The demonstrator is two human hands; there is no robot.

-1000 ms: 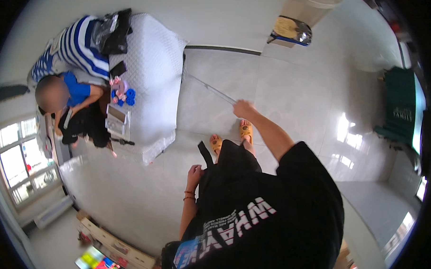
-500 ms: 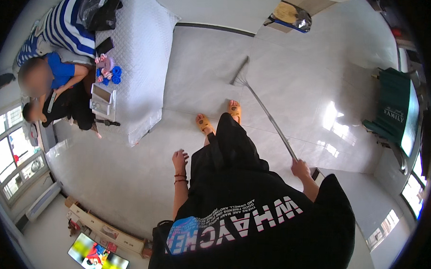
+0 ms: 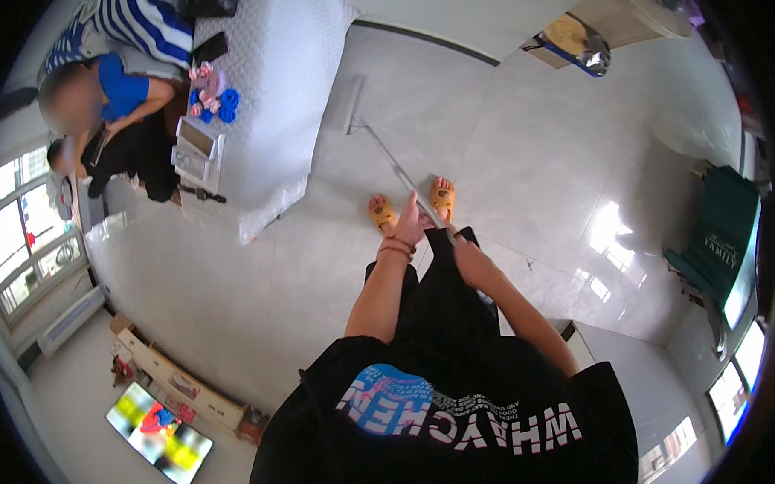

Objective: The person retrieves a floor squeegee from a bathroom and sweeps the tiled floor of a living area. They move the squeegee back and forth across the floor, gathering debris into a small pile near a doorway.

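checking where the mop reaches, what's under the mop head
The flat mop head lies on pale glossy floor tiles beside the white mattress. The patch of tile beneath it is covered, so any dirt there cannot be seen.

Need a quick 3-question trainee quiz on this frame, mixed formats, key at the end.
1. True or false: both hands grip the mop handle.
2. The flat mop head lies: A) beside the white mattress B) by the green seat C) under the screen.
3. What colour are the slippers?

Key: 1 true: left hand and right hand both hold it. 2 A. 3 Yellow-orange.
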